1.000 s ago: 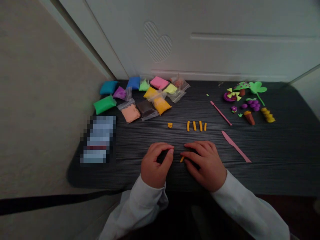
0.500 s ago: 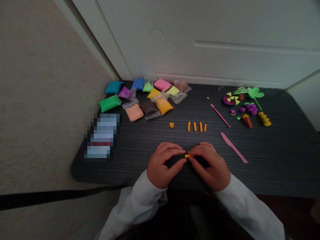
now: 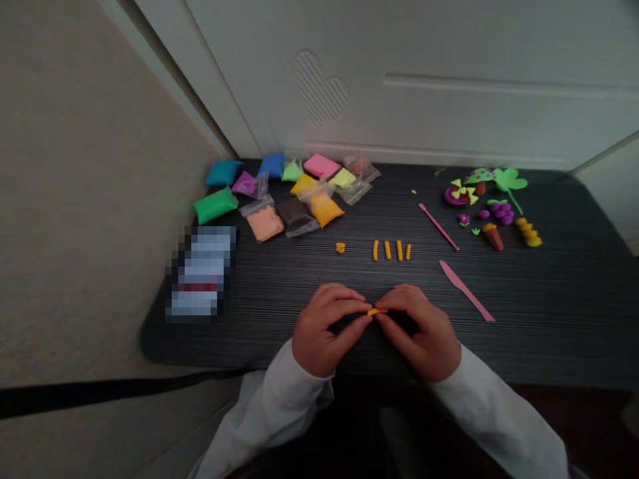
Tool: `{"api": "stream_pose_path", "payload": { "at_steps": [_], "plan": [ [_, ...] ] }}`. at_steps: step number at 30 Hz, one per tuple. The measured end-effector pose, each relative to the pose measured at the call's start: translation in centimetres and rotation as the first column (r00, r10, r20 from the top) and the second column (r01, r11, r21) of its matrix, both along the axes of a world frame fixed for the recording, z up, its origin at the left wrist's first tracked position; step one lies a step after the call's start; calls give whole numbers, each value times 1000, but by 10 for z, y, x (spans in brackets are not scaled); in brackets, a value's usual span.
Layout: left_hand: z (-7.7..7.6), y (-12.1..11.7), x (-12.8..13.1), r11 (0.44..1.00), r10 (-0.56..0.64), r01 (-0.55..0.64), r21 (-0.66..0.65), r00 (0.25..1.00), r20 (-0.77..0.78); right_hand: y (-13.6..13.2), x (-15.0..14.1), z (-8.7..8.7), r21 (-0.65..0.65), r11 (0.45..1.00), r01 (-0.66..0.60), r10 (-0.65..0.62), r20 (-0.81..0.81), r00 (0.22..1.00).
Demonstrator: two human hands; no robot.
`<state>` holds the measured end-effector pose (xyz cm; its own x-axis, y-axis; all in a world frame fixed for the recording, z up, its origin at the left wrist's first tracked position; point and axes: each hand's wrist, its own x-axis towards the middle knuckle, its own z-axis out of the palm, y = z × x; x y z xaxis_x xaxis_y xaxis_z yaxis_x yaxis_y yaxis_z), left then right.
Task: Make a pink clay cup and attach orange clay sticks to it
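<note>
The right hand (image 3: 422, 332) pinches a little orange clay stick (image 3: 377, 311) between its thumb and a finger. The left hand (image 3: 322, 329) is curled, with its thumb and finger tips right at the other end of that stick. I can't tell if the left tips are squeezing it. The stick is in the middle, where the two hands meet, near the front of the dark table (image 3: 279, 286).

Just past the hands, four more orange sticks (image 3: 387, 250) stand side by side in a row, apart from each other. A small orange lump (image 3: 340, 247) sits to the left of them. To the right of the hands is a pink plastic knife (image 3: 465, 291), lying slanted, and behind it is a thin pink tool (image 3: 439, 227).

Farther off on the right are clay toys: a bunch of purple grapes (image 3: 500, 211), a bright green leaf (image 3: 509, 178) with a stem, a purple bowl (image 3: 456, 195) and a bumpy yellow shape (image 3: 528, 233). At the back left, bags of colored clay (image 3: 264, 222) lie close together. In front of them is a flat thing (image 3: 202, 273), too blurry to name.
</note>
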<state>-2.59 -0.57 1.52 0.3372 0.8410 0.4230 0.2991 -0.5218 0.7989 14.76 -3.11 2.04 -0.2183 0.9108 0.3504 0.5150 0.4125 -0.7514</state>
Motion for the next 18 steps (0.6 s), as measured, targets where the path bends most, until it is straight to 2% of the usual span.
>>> {"api": "stream_pose_path", "payload": {
  "at_steps": [5,9,13,18],
  "plan": [
    [0,0,0,999,-33,32,25,999,38,-2,-1,4,-112,993,-23,15,-75,997],
    [0,-2,-1,998,-59,58,11,996,73,-4,-3,5,-243,970,-24,-20,-180,983],
    [-1,-5,-2,985,-76,100,-139,983,165,-7,-5,4,-320,947,-20,-69,-262,963],
    [-2,-5,-2,948,-17,93,-305,970,241,-8,-5,4,-325,945,-28,-61,-260,964]
  ]
}}
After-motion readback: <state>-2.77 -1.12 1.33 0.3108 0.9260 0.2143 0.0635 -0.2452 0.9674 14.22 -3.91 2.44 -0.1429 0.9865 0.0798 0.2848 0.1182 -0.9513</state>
